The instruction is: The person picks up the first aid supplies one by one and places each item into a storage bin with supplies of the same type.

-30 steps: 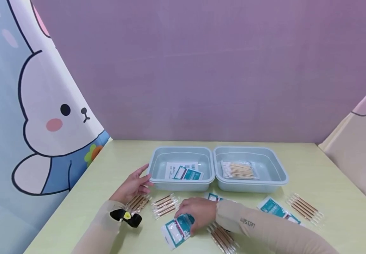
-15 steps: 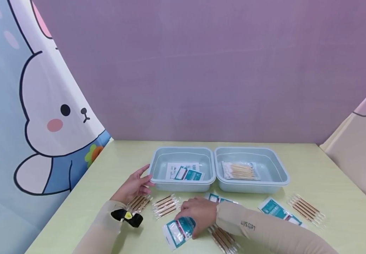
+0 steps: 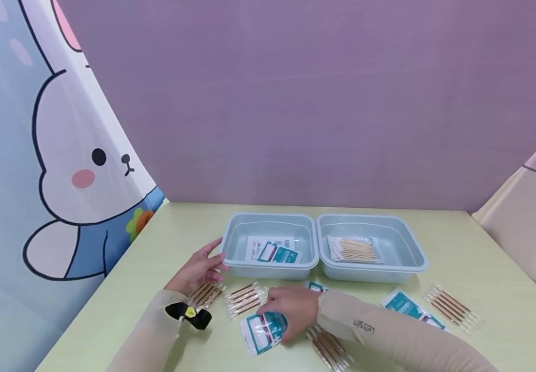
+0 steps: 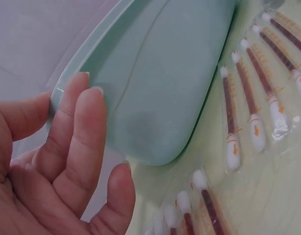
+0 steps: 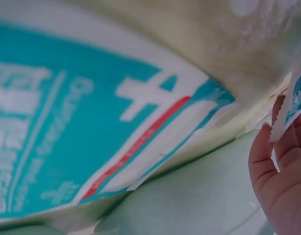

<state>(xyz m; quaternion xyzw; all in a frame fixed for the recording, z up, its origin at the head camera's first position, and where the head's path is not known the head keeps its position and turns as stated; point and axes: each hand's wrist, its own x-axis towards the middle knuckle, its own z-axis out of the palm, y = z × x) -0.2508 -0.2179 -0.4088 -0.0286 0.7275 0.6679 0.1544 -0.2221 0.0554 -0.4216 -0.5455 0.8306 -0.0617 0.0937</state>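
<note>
Left hand: loosely pinches round-cornered tub
Right hand: pinches glossy packet in front of tub
Packet edge: serrated, right wrist view only

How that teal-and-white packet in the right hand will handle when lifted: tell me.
The packet is probably light, since it looks thin and flat. Its film-like, notched edge suggests it may flex easily. Its shiny surface could make it slip.
</note>
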